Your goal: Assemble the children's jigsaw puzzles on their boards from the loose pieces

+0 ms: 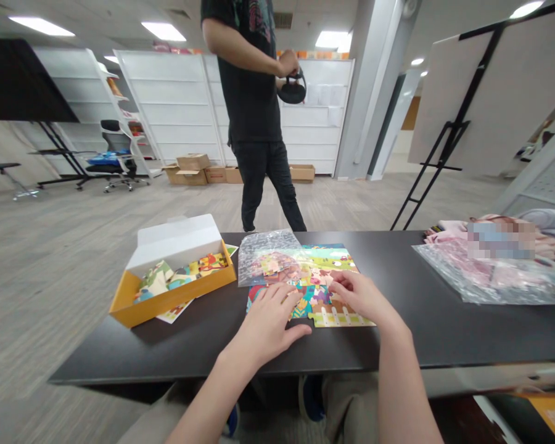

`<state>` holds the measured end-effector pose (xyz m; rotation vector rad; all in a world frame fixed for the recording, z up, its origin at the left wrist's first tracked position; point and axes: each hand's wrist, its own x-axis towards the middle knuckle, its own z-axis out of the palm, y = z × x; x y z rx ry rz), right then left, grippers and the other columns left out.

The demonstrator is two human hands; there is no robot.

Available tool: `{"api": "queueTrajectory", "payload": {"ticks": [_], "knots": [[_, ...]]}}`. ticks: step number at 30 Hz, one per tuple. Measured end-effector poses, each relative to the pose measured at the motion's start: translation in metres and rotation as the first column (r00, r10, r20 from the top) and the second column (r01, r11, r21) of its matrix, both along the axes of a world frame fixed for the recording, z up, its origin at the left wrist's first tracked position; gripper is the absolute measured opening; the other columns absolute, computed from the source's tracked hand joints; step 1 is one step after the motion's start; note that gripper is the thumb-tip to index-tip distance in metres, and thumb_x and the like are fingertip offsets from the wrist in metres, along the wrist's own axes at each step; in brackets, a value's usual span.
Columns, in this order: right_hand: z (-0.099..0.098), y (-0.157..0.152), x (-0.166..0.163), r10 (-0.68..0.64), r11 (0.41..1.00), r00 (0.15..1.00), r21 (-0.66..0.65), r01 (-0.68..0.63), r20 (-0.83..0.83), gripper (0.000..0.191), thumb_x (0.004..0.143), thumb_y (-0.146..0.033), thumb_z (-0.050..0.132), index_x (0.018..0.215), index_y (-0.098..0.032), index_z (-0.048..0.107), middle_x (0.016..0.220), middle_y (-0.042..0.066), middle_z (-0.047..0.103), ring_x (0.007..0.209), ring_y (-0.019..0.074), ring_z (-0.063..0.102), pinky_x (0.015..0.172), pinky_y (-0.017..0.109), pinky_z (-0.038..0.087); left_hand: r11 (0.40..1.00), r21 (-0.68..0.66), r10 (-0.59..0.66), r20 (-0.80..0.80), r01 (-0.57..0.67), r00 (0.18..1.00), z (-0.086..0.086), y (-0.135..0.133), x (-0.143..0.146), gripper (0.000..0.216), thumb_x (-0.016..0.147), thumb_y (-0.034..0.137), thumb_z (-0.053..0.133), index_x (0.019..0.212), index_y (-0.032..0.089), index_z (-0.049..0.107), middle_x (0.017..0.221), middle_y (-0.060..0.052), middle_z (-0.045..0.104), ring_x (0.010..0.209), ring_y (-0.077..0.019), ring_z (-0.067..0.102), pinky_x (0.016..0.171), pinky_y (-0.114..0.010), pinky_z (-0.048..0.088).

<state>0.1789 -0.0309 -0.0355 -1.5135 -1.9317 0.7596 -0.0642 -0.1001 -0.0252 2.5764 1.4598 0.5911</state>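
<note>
A colourful jigsaw puzzle [337, 317], partly put together, lies on the dark table before me. My left hand [271, 314] rests flat over its lower left part, fingers stretched out and thumb apart. At the puzzle's middle right, my right hand [351, 293] has its fingers bent and closed at the tips against the picture; whatever they pinch is hidden. Just beyond my left hand, a clear plastic bag [271, 243] with loose puzzle pieces [275, 264] overlaps the puzzle. An open yellow box [180, 299] with more pieces stands to the left.
Printed sheets [173, 313] stick out from under the box. Clear plastic packaging with pink cloth [462, 271] lies at the right of the black table [398, 259]. Beyond the table, a person [254, 111] stands holding a dark round object [292, 91].
</note>
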Motion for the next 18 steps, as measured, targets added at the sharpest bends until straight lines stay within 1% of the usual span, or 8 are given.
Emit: {"api": "queueTrajectory", "payload": {"ticks": [2,4,7,10,14,18], "knots": [[0.001,0.000,-0.001,0.042,0.999,0.999,0.014,-0.042,-0.002,0.022,0.086,-0.038,0.052,0.078,-0.020,0.060,0.074,0.003,0.067,0.066,0.0175,0.061,0.062,0.029,0.045,0.997,-0.021,-0.077,0.018,0.077,0.997,-0.001,0.002,0.010,0.051,0.084,0.044,0.075,0.128,0.022,0.058,0.134,-0.009,0.062,0.126,-0.0285,0.054,0.107,-0.046,0.043],[0.002,-0.001,-0.002,0.074,0.997,0.997,0.022,-0.074,-0.008,0.021,0.086,-0.037,0.051,0.078,-0.020,0.060,0.075,0.003,0.066,0.066,0.0172,0.060,0.063,0.029,0.046,0.993,-0.032,-0.115,0.024,0.116,0.993,-0.002,0.005,0.021,0.051,0.085,0.045,0.075,0.127,0.022,0.058,0.133,-0.010,0.063,0.124,-0.0284,0.055,0.106,-0.046,0.043],[0.005,-0.004,0.001,0.082,0.997,0.997,-0.007,-0.082,0.006,0.019,0.086,-0.034,0.052,0.078,-0.020,0.060,0.076,0.003,0.068,0.066,0.0171,0.061,0.065,0.029,0.047,0.991,-0.046,-0.123,0.022,0.124,0.992,-0.004,0.010,0.034,0.054,0.084,0.047,0.075,0.128,0.022,0.057,0.132,-0.011,0.064,0.124,-0.0293,0.056,0.106,-0.047,0.043],[0.007,-0.006,0.004,0.084,0.993,0.996,-0.080,-0.082,0.022,0.019,0.087,-0.032,0.052,0.078,-0.020,0.062,0.073,0.003,0.069,0.066,0.0177,0.063,0.067,0.029,0.048,0.991,-0.071,-0.111,0.017,0.112,0.994,-0.005,0.014,0.040,0.055,0.085,0.045,0.075,0.130,0.021,0.055,0.129,-0.010,0.065,0.122,-0.0296,0.057,0.105,-0.047,0.043],[0.005,-0.007,0.006,0.079,0.989,0.997,-0.126,-0.080,-0.011,0.017,0.087,-0.030,0.053,0.079,-0.019,0.063,0.073,0.004,0.071,0.068,0.0182,0.066,0.067,0.028,0.049,0.988,-0.088,-0.122,0.018,0.123,0.992,-0.004,0.016,0.042,0.046,0.087,0.038,0.074,0.126,0.021,0.057,0.122,-0.008,0.067,0.117,-0.0282,0.059,0.102,-0.045,0.045],[0.003,-0.006,0.004,0.081,0.982,0.995,-0.166,-0.089,-0.055,0.013,0.085,-0.028,0.054,0.079,-0.019,0.062,0.072,0.003,0.071,0.065,0.0173,0.064,0.063,0.026,0.047,0.987,-0.070,-0.143,0.048,0.146,0.989,-0.004,0.014,0.045,0.042,0.088,0.032,0.073,0.125,0.023,0.056,0.128,-0.008,0.064,0.120,-0.0271,0.058,0.103,-0.044,0.045]]}}
